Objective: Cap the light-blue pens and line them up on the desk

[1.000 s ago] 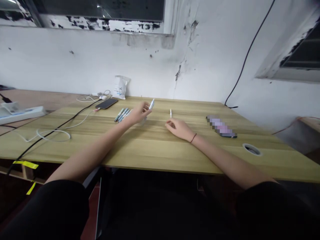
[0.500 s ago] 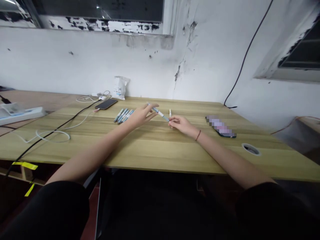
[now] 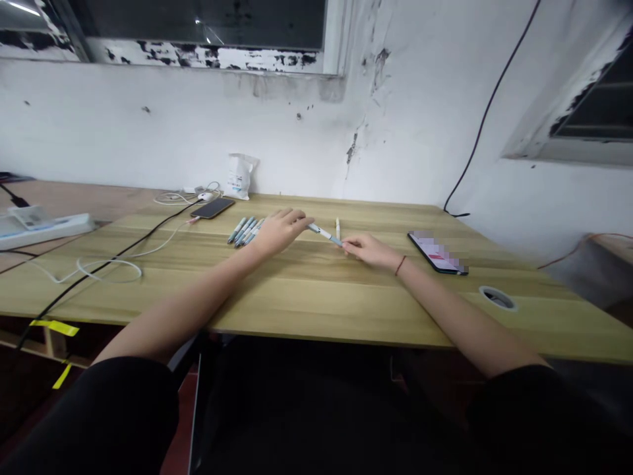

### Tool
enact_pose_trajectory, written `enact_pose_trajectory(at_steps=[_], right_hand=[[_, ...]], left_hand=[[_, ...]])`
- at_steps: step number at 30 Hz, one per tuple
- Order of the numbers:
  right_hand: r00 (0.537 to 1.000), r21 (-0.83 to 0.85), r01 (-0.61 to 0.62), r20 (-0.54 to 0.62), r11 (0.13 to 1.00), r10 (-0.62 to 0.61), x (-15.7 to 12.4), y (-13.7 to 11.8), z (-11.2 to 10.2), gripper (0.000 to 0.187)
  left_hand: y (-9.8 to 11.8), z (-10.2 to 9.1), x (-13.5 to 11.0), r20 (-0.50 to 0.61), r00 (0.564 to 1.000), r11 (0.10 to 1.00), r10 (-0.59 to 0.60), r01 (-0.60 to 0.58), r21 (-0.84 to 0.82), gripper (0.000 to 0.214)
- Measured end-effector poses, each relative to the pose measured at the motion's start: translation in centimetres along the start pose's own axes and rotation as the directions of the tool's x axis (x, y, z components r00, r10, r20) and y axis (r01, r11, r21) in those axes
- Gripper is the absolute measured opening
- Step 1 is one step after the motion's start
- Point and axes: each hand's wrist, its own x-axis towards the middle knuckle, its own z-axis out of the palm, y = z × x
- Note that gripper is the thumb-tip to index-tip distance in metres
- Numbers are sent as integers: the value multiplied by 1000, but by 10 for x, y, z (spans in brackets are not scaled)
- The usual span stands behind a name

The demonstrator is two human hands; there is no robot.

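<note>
Between my hands, a light blue and white pen [image 3: 324,233] slants down to the right above the table. My left hand [image 3: 283,231] is closed on its upper left end, palm turned down. The thumb and fingers of my right hand [image 3: 368,251] pinch the lower right end. Just behind my right hand is a slim cream-coloured pen-like piece [image 3: 337,227], its near end close to the fingers. Several blue and white pens [image 3: 242,231] lie side by side left of my left hand, which partly covers them.
On the wooden table [image 3: 306,300], a dark phone [image 3: 212,208] lies at the back left, on a charging cable [image 3: 163,245]. A white packet [image 3: 241,176] stands against the wall. Another phone [image 3: 438,254] with its screen lit lies right, near a round cable hole [image 3: 497,298].
My left fingers have come down and closed around the pen's upper end, where they were more spread before. My right hand has shifted slightly right, still pinching the other end.
</note>
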Motion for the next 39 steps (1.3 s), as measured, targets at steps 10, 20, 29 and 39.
enact_pose_trajectory(at_steps=[10, 20, 29, 39], right_hand=[[966, -490, 3, -224, 872, -129, 2, 6, -2, 28], [958, -219, 76, -254, 973, -132, 1, -13, 12, 21], [966, 4, 57, -254, 998, -54, -1, -21, 14, 37], [978, 193, 110, -198, 975, -71, -1, -20, 14, 29]], left_hand=[[10, 5, 1, 470, 880, 902, -68, 255, -347, 49], [36, 2, 3, 298, 954, 992, 19, 20, -128, 35], [42, -2, 1, 208, 975, 977, -83, 121, -177, 36], [47, -1, 2, 277, 954, 878, -113, 226, -422, 36]])
